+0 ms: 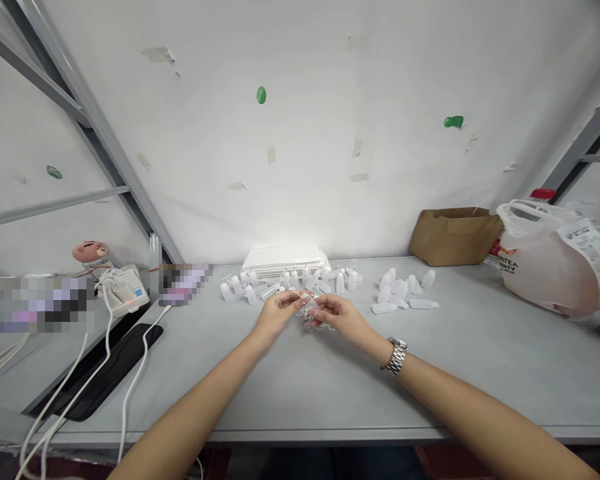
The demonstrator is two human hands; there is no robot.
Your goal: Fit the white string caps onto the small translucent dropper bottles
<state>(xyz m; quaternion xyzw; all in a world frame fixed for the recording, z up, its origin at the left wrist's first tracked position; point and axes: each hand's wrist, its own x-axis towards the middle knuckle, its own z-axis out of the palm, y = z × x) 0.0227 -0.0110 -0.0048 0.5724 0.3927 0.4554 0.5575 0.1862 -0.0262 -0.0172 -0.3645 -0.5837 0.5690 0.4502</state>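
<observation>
My left hand [278, 315] and my right hand [339, 316] meet in front of the small bottles, fingers pinched together. Between them is a small translucent plastic bottle [312, 305], partly hidden by the fingers. The right fingers grip this bottle, while the left fingertips pinch thin white string at its top. Loops of white string [325, 327] hang below the right fingers. Just beyond stand and lie several similar bottles [341, 283], some with string loops at their necks. A second cluster of bottles [399, 289] lies to the right, with no string visible on them.
White flat sheets or boxes [285, 259] are stacked against the wall. At the right are a brown paper box [455, 235] and a white plastic bag [550, 267]. A power strip [125, 291], white cables [143, 360] and a black pad [115, 373] occupy the left.
</observation>
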